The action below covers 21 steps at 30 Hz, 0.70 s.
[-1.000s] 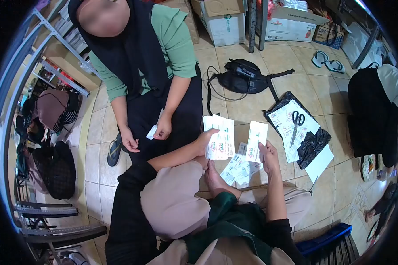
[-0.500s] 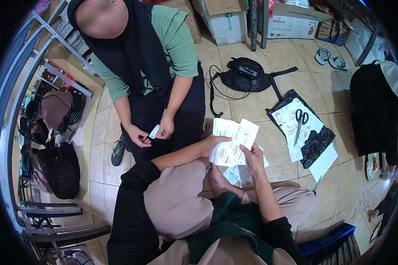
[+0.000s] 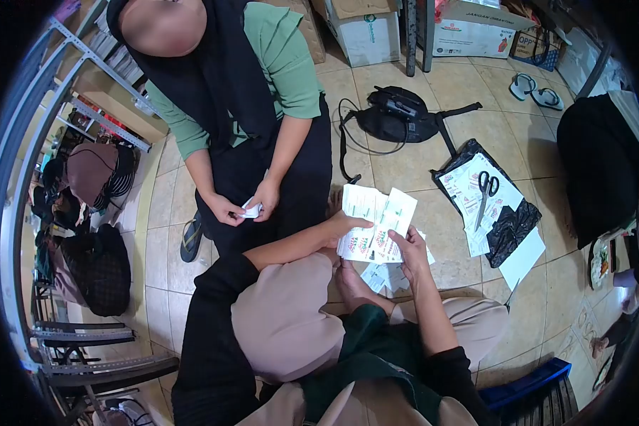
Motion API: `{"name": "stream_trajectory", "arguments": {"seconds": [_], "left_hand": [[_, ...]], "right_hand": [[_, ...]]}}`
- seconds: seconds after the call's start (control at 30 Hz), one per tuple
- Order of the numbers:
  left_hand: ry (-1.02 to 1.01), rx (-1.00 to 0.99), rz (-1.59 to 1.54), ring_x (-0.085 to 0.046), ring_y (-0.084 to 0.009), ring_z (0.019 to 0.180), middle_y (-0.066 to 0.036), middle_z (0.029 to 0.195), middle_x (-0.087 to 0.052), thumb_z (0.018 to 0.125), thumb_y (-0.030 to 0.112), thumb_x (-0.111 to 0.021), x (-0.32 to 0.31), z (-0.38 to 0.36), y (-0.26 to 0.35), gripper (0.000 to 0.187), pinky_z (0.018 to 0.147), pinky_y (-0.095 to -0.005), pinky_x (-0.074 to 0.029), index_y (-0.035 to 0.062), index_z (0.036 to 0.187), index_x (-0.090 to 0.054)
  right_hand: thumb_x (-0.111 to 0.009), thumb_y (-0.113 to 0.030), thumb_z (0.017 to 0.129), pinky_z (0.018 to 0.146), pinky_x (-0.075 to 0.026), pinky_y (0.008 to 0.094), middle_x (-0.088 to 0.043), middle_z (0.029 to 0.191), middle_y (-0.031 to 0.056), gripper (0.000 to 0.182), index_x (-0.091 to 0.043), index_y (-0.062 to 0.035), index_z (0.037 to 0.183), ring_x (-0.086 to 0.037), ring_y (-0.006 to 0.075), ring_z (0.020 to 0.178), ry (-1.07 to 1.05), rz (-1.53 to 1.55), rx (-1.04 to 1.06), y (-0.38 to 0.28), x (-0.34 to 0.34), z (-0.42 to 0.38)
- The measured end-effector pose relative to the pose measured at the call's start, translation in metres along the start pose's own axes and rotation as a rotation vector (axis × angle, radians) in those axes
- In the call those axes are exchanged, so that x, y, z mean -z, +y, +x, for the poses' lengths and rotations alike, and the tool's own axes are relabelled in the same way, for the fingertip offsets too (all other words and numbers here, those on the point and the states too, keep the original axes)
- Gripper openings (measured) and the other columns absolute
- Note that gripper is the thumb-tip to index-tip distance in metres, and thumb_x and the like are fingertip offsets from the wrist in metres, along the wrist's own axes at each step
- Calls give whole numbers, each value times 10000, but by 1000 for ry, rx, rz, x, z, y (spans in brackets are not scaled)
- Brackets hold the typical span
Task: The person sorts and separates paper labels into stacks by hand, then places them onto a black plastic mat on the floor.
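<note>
A stack of printed paper sheets (image 3: pixel 366 204) with red and green lettering is held up in front of my crossed legs. My left hand (image 3: pixel 339 228) grips its left side, thumb lying on top. On the right side, my right hand (image 3: pixel 409 248) pinches the right-hand sheet, which overlaps the stack and sits slightly tilted. More loose printed papers (image 3: pixel 385 278) lie on the floor under my hands, partly hidden by them and by my foot.
Facing me, a seated person's hands (image 3: pixel 243 211) hold a small white folded paper (image 3: pixel 251 211). Black-handled scissors (image 3: pixel 485 195) rest on papers and a black plastic bag (image 3: pixel 512 228). A black waist bag (image 3: pixel 397 117), sandals (image 3: pixel 536 92) and boxes (image 3: pixel 366 39) are farther back.
The right-hand sheet sits slightly lower and closer against the stack. The other person's fingers have shifted on the small white paper. The whole view has moved slightly.
</note>
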<state>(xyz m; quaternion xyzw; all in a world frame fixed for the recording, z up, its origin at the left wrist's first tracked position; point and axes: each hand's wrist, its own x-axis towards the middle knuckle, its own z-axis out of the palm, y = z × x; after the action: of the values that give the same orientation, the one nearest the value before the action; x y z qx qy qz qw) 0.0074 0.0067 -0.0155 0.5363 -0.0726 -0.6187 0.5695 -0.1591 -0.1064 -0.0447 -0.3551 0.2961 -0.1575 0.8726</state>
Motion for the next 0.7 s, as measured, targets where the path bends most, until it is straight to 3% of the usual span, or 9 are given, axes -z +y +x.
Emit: {"name": "stream_trajectory", "arguments": {"seconds": [0.1, 0.23, 0.3, 0.33, 0.4, 0.43, 0.5, 0.53, 0.7], "left_hand": [[-21, 31, 20, -600, -286, 1012, -196, 1126, -573, 803, 63, -610, -3, -2, 3, 478, 836, -405, -515, -38, 1239, -441], [-28, 157, -125, -577, -295, 1061, -209, 1169, -558, 871, 166, -545, 0, 1, 4, 459, 870, -427, -498, -38, 1261, -415], [-96, 102, -183, -538, -312, 1126, -225, 1228, -523, 894, 211, -422, -1, -2, 9, 496, 928, -452, -456, -16, 1324, -321], [-127, 111, -256, -532, -323, 1131, -231, 1238, -513, 885, 206, -405, 2, -2, 11, 501, 941, -460, -444, -6, 1330, -316], [-158, 123, -330, -525, -335, 1136, -238, 1248, -502, 876, 201, -388, 4, -2, 10, 507, 954, -467, -431, 3, 1336, -311], [-165, 116, -308, -519, -342, 1142, -241, 1255, -495, 871, 198, -386, 5, -2, 10, 511, 963, -472, -422, 6, 1339, -309], [-170, 110, -285, -512, -349, 1148, -244, 1262, -488, 865, 194, -383, 4, -3, 10, 516, 972, -478, -413, 9, 1341, -307], [-157, 121, -276, -511, -347, 1148, -242, 1257, -493, 866, 193, -383, 1, -4, 10, 518, 968, -478, -415, 6, 1342, -303], [-76, 87, -143, -552, -316, 1099, -213, 1233, -522, 875, 189, -448, -5, -9, 15, 487, 920, -476, -454, -13, 1310, -360]], "right_hand": [[-626, -20, 823, 690, -527, 267, -654, 982, 107, 269, -573, 22, 1083, -643, 141, 815, 28, -31, -39, -5, 8, 4], [-600, -37, 838, 643, -506, 232, -676, 874, 74, 171, -628, 24, 995, -638, 119, 723, 2, -175, 93, -41, 31, 11], [-602, -50, 834, 626, -494, 223, -672, 873, 82, 157, -642, 18, 970, -625, 97, 710, -96, -509, 116, -73, 46, 7], [-602, -50, 834, 626, -494, 223, -672, 873, 82, 157, -642, 18, 970, -625, 97, 710, -94, -511, 116, -84, 55, 9], [-636, -98, 795, 655, -501, 271, -682, 881, 90, 190, -662, -29, 970, -643, 138, 728, -304, -1047, -7, -99, 67, 12], [-636, -98, 795, 655, -501, 271, -682, 881, 90, 190, -662, -29, 970, -643, 138, 728, -303, -1048, -9, -98, 67, 13], [-662, -148, 747, 725, -500, 345, -681, 902, 102, 249, -672, -82, 987, -655, 219, 790, -502, -1629, -2, -93, 59, 16], [-652, -185, 731, 848, -457, 405, -666, 960, 99, 264, -681, -110, 982, -627, 271, 915, -607, -1927, 55, -81, 53, 21], [-643, -141, 734, 830, -454, 363, -660, 956, 89, 202, -705, -164, 926, -617, 241, 915, -691, -2051, 129, -22, 51, 39]]}}
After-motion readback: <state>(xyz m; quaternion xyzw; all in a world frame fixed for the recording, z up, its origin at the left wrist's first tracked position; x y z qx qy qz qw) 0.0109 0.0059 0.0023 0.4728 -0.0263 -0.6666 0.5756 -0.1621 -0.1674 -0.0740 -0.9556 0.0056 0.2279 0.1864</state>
